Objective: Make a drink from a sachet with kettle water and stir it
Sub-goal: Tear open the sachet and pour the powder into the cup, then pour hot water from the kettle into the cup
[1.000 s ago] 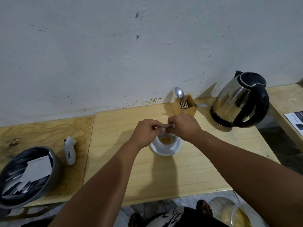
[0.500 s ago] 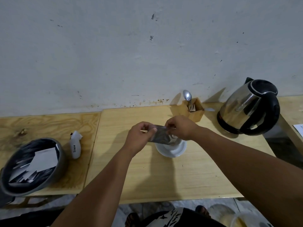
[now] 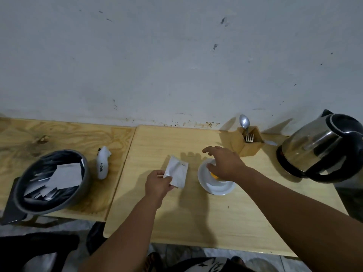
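My left hand (image 3: 158, 184) pinches a silver-white sachet (image 3: 176, 171) by its lower corner, holding it above the table left of the cup. A white cup (image 3: 215, 186) on a saucer stands mid-table with orange powder (image 3: 273, 176) inside. My right hand (image 3: 224, 162) hovers over the cup with fingers spread, holding nothing and hiding part of the cup. A steel kettle (image 3: 322, 146) with a black handle sits at the far right. A spoon (image 3: 244, 122) and a fork stand in a wooden holder (image 3: 249, 144) by the wall.
A grey bin (image 3: 53, 181) lined with a black bag and holding several empty sachets sits on the left table. A small white device (image 3: 103, 162) lies beside it. The wall runs close behind both tables; a gap separates the two tabletops.
Both hands held the sachet over the cup before. Now my right hand has let go and stays above the cup, while my left hand has carried the sachet off to the left.
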